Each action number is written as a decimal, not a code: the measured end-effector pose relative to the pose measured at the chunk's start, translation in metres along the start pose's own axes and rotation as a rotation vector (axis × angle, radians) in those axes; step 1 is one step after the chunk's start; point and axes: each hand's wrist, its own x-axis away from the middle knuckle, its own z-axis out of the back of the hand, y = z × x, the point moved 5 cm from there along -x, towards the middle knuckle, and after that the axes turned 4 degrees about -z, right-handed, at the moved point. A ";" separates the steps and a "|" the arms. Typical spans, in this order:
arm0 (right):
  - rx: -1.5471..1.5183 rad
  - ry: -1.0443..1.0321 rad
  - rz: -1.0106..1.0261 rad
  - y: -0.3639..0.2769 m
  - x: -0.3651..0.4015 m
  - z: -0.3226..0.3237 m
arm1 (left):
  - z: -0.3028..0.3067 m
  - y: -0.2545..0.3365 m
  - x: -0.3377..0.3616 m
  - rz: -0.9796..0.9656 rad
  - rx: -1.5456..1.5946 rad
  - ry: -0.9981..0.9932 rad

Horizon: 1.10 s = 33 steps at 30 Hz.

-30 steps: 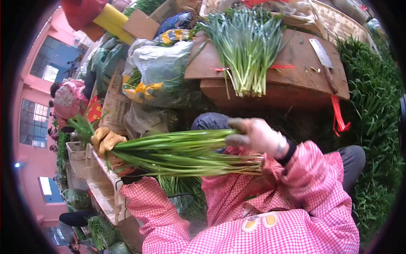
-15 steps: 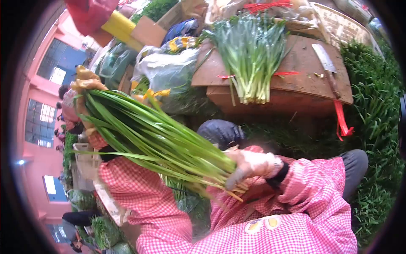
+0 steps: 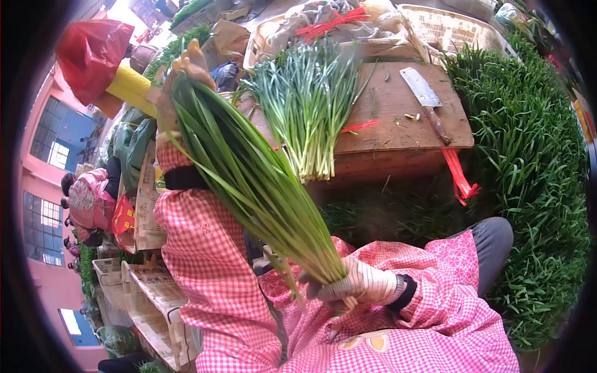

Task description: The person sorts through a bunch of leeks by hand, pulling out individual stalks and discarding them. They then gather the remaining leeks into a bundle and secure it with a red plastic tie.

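A long bunch of chives, with flat green leaves, slants across the middle of the view. My right hand, in a pale glove with grey fingertips, grips its stem ends low over my lap. At the upper left, my gloved left hand is around the leaf-tip end; leaves partly cover its fingers. Beyond, a second pile of chives lies on a wooden board, white stem ends toward me. A red tie runs under that pile. To its right rests a cleaver with a wooden handle.
Loose greens are heaped along the right side. Red ties lie on plastic wrapping behind the board, beside a pale crate. A red strip hangs off the front edge. Other crates and a person are at left.
The held bunch has swung more upright, its leaf end rising with my left hand. My right hand has moved slightly lower, still gripping the stems. The camera view has turned, shifting the board left.
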 end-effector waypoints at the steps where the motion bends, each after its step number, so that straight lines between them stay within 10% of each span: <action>1: 0.039 0.079 0.102 -0.004 0.000 0.010 | -0.002 -0.005 -0.007 -0.033 -0.041 -0.008; 3: -0.061 0.140 0.274 -0.010 -0.008 0.031 | -0.010 -0.014 -0.024 -0.094 -0.133 -0.021; 9: -0.356 -0.356 -0.054 0.004 -0.025 0.016 | 0.017 -0.004 -0.030 -0.234 -0.008 0.179; 21: -0.510 -0.366 -0.019 0.003 -0.023 0.003 | 0.048 -0.024 -0.044 -0.253 -0.145 0.309; 27: -0.203 0.127 0.130 -0.046 0.028 0.072 | 0.015 -0.057 -0.093 -0.268 -0.708 0.383; 33: -0.406 0.132 0.300 -0.064 0.043 0.091 | 0.058 -0.095 -0.067 -0.153 -0.750 0.723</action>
